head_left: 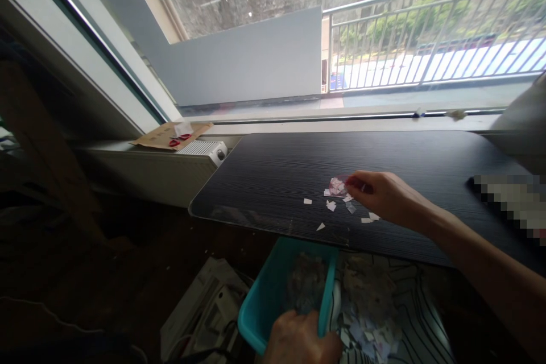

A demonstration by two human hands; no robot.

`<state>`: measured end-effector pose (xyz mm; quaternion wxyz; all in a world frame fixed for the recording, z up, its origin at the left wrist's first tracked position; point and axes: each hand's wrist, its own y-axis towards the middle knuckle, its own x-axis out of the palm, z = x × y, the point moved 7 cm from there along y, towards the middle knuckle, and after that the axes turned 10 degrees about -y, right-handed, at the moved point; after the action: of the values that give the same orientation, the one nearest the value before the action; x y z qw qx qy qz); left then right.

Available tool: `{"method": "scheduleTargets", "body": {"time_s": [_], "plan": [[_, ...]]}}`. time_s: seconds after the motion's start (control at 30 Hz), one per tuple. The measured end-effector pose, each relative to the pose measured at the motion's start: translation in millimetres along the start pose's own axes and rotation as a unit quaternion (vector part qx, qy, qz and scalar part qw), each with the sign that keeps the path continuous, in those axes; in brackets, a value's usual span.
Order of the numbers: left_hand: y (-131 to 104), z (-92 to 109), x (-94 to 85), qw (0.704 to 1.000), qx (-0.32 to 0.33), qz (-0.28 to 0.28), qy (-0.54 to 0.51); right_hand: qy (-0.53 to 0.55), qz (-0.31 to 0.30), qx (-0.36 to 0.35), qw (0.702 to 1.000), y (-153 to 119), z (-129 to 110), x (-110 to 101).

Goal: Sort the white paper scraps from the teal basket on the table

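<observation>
My right hand [379,190] is low over the dark tabletop, its fingers closed at the edge of a see-through pink piece [336,183]. White paper scraps lie on or under that piece; I cannot tell which. More loose paper scraps [331,205] are scattered just in front of it. Below the table's front edge, my left hand [301,338] is wrapped over the near rim of a teal plastic bin [260,307]. Scraps in shadow [305,278] fill the bin's bottom.
Beside the bin, a striped bag [420,301] holds many paper scraps. White boxy items [209,301] stand left of the bin. A radiator [205,149] and a brown envelope [157,135] with red-handled scissors [180,139] are by the window. A blurred-out object [512,205] lies right.
</observation>
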<state>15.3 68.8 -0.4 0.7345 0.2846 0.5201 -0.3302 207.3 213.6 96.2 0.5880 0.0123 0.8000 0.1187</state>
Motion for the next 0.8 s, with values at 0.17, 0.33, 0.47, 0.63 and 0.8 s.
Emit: {"method": "scheduleTargets", "body": {"time_s": [0.17,0.33,0.47,0.63,0.8], "plan": [[-1,0,3.7,1.000,0.015,0.017,0.001,-0.013,-0.020,-0.010,1.000,-4,-3,3],[-1,1,3.5,1.000,0.000,-0.003,0.013,-0.012,0.001,0.002,1.000,-12,4,-5],[1,2,-1.6,0.999,0.034,-0.012,-0.002,0.009,-0.003,0.015,1.000,-22,10,-5],[4,3,-4.6,0.997,0.060,-0.036,-0.008,0.033,-0.006,0.016,0.999,-25,15,-4],[2,4,4.5,0.999,0.035,-0.031,0.006,-0.020,0.019,0.052,0.998,-35,22,-10]]}}
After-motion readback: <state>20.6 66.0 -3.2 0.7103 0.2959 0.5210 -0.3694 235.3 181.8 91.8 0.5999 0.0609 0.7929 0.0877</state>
